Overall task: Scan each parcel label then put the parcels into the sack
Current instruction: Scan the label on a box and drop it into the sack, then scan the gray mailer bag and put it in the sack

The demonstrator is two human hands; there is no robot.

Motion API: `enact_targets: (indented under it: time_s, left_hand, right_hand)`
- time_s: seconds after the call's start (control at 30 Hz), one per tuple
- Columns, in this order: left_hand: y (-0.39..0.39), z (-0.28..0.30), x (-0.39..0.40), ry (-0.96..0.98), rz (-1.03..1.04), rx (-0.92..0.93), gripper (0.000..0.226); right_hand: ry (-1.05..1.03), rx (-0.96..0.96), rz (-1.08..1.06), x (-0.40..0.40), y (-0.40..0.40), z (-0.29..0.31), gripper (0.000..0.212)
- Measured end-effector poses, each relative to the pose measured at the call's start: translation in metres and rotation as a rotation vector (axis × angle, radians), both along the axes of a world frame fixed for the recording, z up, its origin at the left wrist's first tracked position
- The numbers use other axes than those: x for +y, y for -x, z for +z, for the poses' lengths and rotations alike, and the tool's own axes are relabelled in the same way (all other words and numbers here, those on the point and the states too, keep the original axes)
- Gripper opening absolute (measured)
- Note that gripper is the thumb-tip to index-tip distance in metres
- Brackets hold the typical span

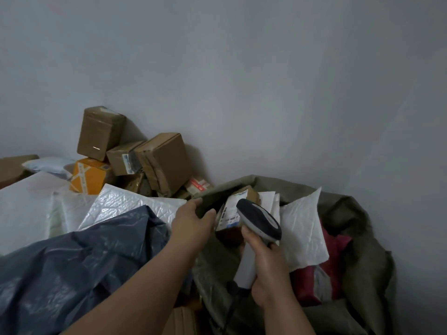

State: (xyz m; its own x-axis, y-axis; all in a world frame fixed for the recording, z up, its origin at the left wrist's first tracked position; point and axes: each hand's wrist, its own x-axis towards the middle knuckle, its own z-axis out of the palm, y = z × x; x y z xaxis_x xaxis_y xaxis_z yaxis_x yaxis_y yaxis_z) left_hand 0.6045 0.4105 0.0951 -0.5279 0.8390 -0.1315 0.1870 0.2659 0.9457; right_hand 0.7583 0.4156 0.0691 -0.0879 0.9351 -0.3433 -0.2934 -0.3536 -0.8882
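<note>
An olive-green sack (pixel 358 238) lies open at the right against the wall. My left hand (pixel 193 223) pinches its near-left rim. My right hand (pixel 268 264) grips a grey and dark handheld scanner (pixel 258 222), held over the sack's mouth. Just behind the scanner a small brown parcel with a white label (pixel 229 213) stands inside the sack. White padded mailers (pixel 304 228) and a red parcel (pixel 333 247) also lie in the sack.
Brown cardboard boxes (pixel 164 163) and an orange box (pixel 89 175) are piled against the wall at the left. White bubble mailers (pixel 121 204) and a dark blue plastic bag (pixel 72 267) cover the foreground left. A plain grey wall stands behind.
</note>
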Motion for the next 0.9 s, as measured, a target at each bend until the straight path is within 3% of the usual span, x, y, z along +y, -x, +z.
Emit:
enact_targets:
  time_s: [0.17,0.37,0.73,0.83,0.9]
  left_hand:
    - [0.024,-0.004,-0.016,-0.019,0.130,-0.113,0.044]
    - [0.077,-0.001,-0.060,-0.049,0.251,-0.024,0.040]
    - [0.184,-0.005,-0.202,0.014,0.291,0.026,0.039]
    - [0.207,-0.012,-0.235,0.031,0.230,0.187,0.028]
    - [0.222,-0.021,-0.250,0.140,0.155,0.304,0.041]
  right_hand:
    - [0.006,-0.001,0.117,0.004,0.021,-0.004,0.049]
    - [-0.075,-0.066,0.227,-0.020,0.061,0.015,0.017]
    - [-0.043,-0.105,0.335,-0.136,0.167,0.021,0.024]
    - [-0.008,-0.074,0.323,-0.160,0.190,0.015,0.022]
    - [0.010,-0.057,0.306,-0.173,0.202,0.013,0.020]
